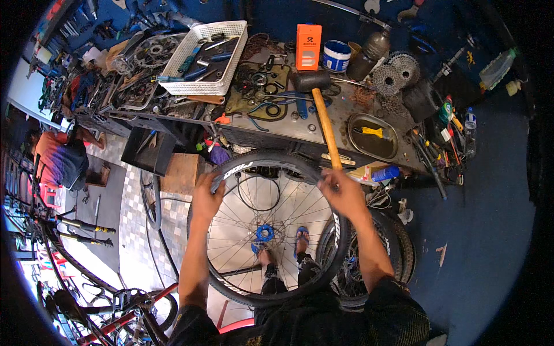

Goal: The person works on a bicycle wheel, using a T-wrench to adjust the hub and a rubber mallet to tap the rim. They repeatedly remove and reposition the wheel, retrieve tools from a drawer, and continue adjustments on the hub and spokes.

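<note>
Two hands (pixel 208 196) (pixel 344 193), wheel edge (pixel 271 155) near bench (pixel 297 130)

White lettering runs along the black wheel rim (pixel 238 170) — dark print stands on the orange box (pixel 309 47).

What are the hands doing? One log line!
left hand: on bicycle wheel, upper left | right hand: on wheel, upper right | mallet: head on bench

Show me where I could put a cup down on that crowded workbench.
Perhaps on the bench, in the narrow bare-looking strip between the mallet handle and the rounded metal tray. Left is crowded: tools lie in the white basket, with parts packed around it. In front, the bicycle wheel, left hand and right hand take up much room.
</note>
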Motion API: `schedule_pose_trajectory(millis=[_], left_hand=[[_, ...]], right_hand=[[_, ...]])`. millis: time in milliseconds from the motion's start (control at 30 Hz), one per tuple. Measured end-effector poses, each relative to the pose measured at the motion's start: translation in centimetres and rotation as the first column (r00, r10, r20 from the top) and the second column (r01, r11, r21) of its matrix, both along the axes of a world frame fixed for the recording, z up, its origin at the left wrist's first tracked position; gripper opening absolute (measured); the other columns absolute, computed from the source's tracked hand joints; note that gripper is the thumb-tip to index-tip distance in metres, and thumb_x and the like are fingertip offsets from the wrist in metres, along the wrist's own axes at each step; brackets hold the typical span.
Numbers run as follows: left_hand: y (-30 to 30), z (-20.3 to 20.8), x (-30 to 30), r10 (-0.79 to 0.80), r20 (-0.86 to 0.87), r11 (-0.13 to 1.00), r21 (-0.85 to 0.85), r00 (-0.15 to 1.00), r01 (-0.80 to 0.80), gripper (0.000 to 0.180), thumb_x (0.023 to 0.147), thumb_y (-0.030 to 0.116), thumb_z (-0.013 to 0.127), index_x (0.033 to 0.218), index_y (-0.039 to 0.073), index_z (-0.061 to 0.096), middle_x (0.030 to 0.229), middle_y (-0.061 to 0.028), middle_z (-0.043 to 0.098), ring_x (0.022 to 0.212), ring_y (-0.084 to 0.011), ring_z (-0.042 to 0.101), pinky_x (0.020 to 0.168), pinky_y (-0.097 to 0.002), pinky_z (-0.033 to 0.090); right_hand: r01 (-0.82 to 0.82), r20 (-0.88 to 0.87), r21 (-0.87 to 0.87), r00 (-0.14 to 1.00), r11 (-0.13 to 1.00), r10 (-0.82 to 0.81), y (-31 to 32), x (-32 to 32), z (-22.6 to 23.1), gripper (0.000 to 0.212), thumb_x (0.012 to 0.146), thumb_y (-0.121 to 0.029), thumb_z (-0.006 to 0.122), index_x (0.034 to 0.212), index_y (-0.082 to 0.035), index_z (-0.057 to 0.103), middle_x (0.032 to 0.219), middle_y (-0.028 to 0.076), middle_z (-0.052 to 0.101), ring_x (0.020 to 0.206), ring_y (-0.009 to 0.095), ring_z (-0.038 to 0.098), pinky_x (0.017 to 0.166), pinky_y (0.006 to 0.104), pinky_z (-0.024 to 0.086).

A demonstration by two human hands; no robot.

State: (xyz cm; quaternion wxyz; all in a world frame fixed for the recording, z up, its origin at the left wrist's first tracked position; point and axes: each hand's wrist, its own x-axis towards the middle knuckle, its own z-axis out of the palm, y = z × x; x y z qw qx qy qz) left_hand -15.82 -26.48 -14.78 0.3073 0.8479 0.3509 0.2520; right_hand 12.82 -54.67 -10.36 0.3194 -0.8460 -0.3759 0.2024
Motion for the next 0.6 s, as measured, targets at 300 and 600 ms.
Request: schedule_pose_trajectory(millis=[300, 600], left_hand=[[-2.7, 4.9, 22.4, -0.444, -0.082, 0.883, 0.131, 0.892, 0.452, 0.032, 0.086, 0.013, 0.074, 0.117, 0.006, 0.069, 0.114, -0.0152, 0.065, 0.107, -0.0370, 0.066, 0.088, -0.0458, 0.057], [-3.2, 0.5, 29.6, -0.375, -0.333, 0.870, 0.197, 0.865, 0.452, 0.033, 0.081, 0.008, 0.074, 0.112, 0.004, 0.068, 0.114, -0.0156, 0.064, 0.116, -0.0347, 0.063, 0.090, -0.0448, 0.058]], right_hand=[[0.244, 0.260, 0.110, 0.928, 0.963, -0.265, 9.3, 9.5, 2.0, 0.044, 0.092, -0.029, 0.071, 0.130, -0.009, 0.062, 0.115, 0.016, 0.070, 0.100, 0.037, 0.070, 0.084, 0.0474, 0.055], [0.206, 0.135, 0.001, 0.970, 0.979, -0.204, 13.3, 12.0, -1.5, 0.085, 0.083, -0.021, 0.077, 0.156, -0.009, 0.033, 0.104, 0.025, 0.072, 0.099, 0.044, 0.071, 0.087, 0.0512, 0.054]])
